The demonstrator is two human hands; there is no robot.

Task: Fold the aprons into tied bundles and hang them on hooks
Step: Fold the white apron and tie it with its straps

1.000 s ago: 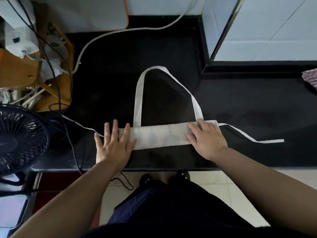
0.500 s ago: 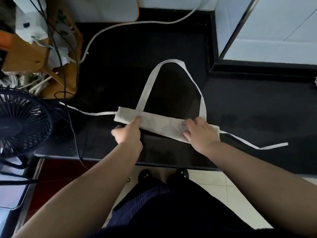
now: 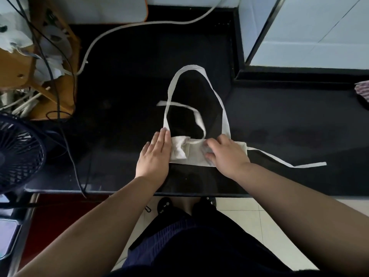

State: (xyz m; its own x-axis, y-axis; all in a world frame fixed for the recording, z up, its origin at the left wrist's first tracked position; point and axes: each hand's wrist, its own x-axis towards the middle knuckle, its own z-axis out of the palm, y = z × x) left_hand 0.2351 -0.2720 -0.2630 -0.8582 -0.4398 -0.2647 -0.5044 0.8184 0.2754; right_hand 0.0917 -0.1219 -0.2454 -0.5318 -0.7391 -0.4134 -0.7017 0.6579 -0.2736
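A white apron [image 3: 194, 154], folded into a narrow strip, lies on the black counter [image 3: 119, 136] near its front edge. Its left end is folded over onto the middle. My left hand [image 3: 154, 155] lies flat with straight fingers against that folded end. My right hand [image 3: 226, 154] presses down on the strip's right part, fingers slightly bent. The neck loop [image 3: 189, 67] arcs away from me. One tie [image 3: 179, 105] curls loosely over the loop's inside; the other tie [image 3: 289, 162] trails right across the counter.
A dark fan [image 3: 18, 152] stands at the left edge. Cables, a white hose [image 3: 139, 25] and a wooden rack [image 3: 36, 62] crowd the back left. A raised black ledge [image 3: 299, 73] and white tiled wall fill the back right. A checked cloth [image 3: 362, 91] lies far right.
My left hand has folded the strip's left end rightward over the middle, and now lies flat on it. The left tie swung from the far left to over the neck loop.
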